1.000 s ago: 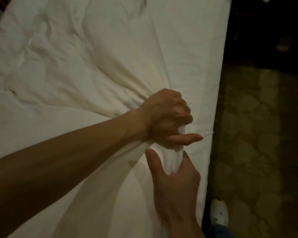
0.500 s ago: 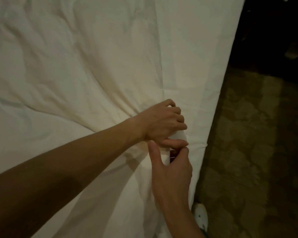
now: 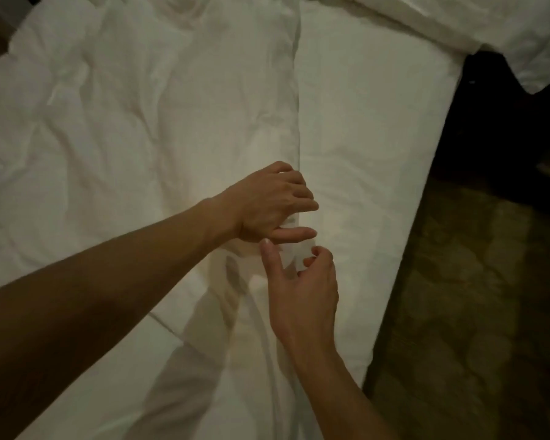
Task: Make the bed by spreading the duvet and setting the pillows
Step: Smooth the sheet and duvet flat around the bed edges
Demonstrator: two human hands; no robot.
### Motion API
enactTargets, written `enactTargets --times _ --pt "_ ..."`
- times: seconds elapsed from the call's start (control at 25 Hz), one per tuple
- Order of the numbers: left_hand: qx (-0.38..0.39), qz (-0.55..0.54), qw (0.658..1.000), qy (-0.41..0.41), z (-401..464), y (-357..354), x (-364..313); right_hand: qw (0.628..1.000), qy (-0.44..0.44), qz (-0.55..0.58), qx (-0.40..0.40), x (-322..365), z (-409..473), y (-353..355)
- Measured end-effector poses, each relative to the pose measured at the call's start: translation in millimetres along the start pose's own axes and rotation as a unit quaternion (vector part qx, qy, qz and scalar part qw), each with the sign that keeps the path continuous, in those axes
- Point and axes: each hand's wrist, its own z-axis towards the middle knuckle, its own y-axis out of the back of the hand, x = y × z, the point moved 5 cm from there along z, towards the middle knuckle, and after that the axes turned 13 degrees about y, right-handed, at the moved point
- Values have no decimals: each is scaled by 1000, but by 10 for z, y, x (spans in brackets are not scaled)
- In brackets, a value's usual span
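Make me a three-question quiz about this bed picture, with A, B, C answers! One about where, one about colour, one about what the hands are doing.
1. Where is the duvet edge being handled?
A. near the bed's right side
B. on the floor
C. on a chair

2. What colour is the duvet?
A. blue
B. white
C. red

3. What is the right hand doing?
A. lying flat
B. pinching fabric
C. pointing up

Answers: 1 A, the left hand meets it beside the mattress edge; 2 B, it looks white throughout; 3 B, thumb and fingers close on a fold.

both hands close together, fingers curled
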Motion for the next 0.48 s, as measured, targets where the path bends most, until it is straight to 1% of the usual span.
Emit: enactTargets --times 0.16,0.28,0.36,0.48 --pt "11 14 1000 -21 360 -314 470 999 18 5 -28 12 586 -285" --pt "40 32 999 -10 540 -585 800 999 -5 -9 -38 -9 927 -449" --pt "48 31 998 -16 567 -734 923 999 -35 -20 -27 -52 1038 -550" --pt "-22 1 999 -25 594 -743 956 999 -51 12 -10 -65 1056 -557"
